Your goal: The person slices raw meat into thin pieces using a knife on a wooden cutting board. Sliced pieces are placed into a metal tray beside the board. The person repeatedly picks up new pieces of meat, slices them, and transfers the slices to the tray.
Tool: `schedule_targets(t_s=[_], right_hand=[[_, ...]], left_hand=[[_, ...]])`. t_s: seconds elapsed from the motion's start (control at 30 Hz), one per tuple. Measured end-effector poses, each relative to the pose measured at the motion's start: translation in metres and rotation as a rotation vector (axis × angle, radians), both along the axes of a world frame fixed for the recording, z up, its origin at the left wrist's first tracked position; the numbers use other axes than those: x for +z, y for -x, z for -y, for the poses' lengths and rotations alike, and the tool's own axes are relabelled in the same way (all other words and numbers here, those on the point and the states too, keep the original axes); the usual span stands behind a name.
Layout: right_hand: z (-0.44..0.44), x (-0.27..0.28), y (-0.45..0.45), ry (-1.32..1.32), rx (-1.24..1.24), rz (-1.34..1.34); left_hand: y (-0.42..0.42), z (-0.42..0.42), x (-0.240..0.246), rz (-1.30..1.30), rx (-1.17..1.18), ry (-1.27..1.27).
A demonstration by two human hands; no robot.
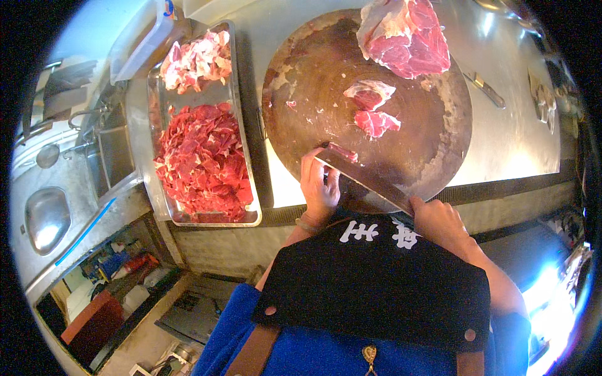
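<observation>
In my right hand (439,221) is a large knife (367,181), its blade slanting up and left over the near part of a round wooden chopping block (305,70). My left hand (320,185) is at the blade's far end, fingers bent; whether they grip meat or touch the blade I cannot tell. A thin strip of red meat (343,152) lies beside the blade. Farther up the block are two small meat pieces (370,94), one above the other, and a big chunk of raw meat (407,42) at the far right rim.
Left of the block stands a metal tray (256,202) with a heap of sliced red meat (204,160) and pale, fatty trimmings (197,61). A small knife (489,91) lies on the metal counter (508,145) to the right. Beyond the tray is a translucent plastic container (138,47).
</observation>
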State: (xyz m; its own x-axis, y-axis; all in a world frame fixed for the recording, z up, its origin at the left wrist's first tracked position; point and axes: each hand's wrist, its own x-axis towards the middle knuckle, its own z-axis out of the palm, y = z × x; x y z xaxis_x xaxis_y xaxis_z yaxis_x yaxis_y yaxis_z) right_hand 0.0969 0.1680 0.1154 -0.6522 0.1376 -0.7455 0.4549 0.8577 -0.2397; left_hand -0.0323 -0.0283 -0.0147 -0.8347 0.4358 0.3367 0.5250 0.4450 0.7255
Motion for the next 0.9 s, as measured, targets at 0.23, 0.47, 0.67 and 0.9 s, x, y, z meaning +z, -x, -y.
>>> schedule_targets(t_s=[0.23,0.47,0.67,0.9], right_hand=[[0.003,-0.005,0.035,0.136,0.014,-0.026],[0.037,-0.016,0.099,0.203,0.034,-0.249],[0.006,0.004,0.046,0.111,-0.028,0.005],[0.029,-0.017,0.091,0.148,0.029,-0.121]], left_hand=[[0.002,0.000,0.002,0.050,-0.029,-0.037],[0.004,-0.001,0.001,0.004,-0.029,-0.058],[0.003,-0.005,0.002,0.064,-0.020,-0.108],[0.006,-0.004,0.003,0.054,-0.052,-0.129]])
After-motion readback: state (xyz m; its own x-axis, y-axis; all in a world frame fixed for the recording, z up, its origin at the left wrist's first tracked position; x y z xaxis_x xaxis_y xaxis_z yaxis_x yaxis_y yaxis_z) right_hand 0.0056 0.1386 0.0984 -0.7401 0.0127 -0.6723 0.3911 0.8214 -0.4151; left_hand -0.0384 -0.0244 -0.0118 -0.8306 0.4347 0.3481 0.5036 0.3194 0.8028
